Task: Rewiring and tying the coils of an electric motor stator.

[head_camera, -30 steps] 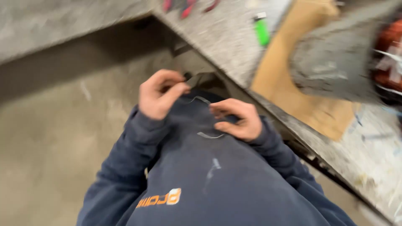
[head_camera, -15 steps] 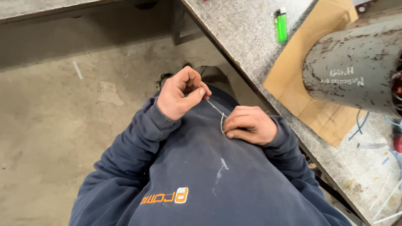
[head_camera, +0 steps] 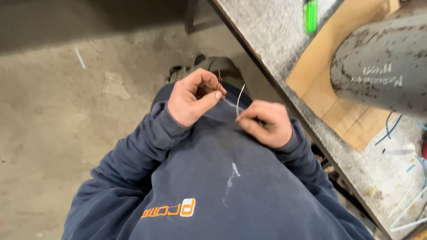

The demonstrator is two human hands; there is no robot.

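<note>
Both my hands are held in front of my dark blue sweatshirt, above my lap. My left hand (head_camera: 192,95) pinches the end of a thin wire whose bare copper strands (head_camera: 219,76) stick up from my fingertips. My right hand (head_camera: 266,122) pinches the same thin white wire (head_camera: 239,98), which curves upward between the two hands. The hands are a few centimetres apart. My dark shoe shows just beyond my left hand.
A grey speckled workbench (head_camera: 275,49) runs along the right. On it lie a green lighter (head_camera: 310,10), a cardboard sheet (head_camera: 324,89), a large rusty grey pipe (head_camera: 382,71), and loose blue and white wire pieces (head_camera: 400,133). Bare concrete floor (head_camera: 66,111) is at left.
The view has steadied and shifted so the bench sits farther right. My hands have drawn slightly apart and the wire end with copper strands now stands up from my left fingers.
</note>
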